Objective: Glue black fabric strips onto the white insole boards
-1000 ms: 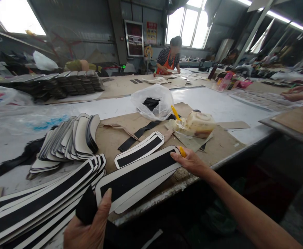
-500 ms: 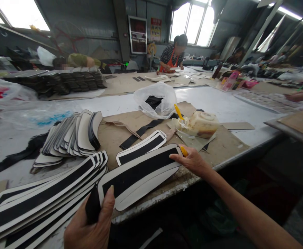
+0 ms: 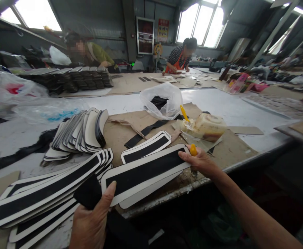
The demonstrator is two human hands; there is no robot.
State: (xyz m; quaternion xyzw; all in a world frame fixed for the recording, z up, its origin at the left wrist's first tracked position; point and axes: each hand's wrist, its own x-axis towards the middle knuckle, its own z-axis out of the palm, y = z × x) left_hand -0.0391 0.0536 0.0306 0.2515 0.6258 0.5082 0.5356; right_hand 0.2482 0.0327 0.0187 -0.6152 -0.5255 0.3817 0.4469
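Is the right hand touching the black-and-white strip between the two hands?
Touching: the head view shows the right hand with its thumb on the strip.

head-height view, facing forward and down

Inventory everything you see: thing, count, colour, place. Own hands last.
Held piece: one, pale and black, front centre
Underlying piece: one visible, pale, beneath it
Banded stack: several, pale and black, front left
Curved stack: many, pale, left
Shorter banded pieces: few, white and black, centre
Black material: one, by held piece's left end
Plastic bag: one, clear, centre
Printed plastic: count unclear, clear, left
Container: one, yellowish, centre right
Handles: two, yellow, container and held piece's right end
Brown sheeting: count unclear, brown, centre
Worktable: one, white, beneath
Dark stacks: several, dark grey, far left
Co-workers: two clear, green and orange clothing, background
Left hand: one, bare, left end
Right hand: one, bare, right end
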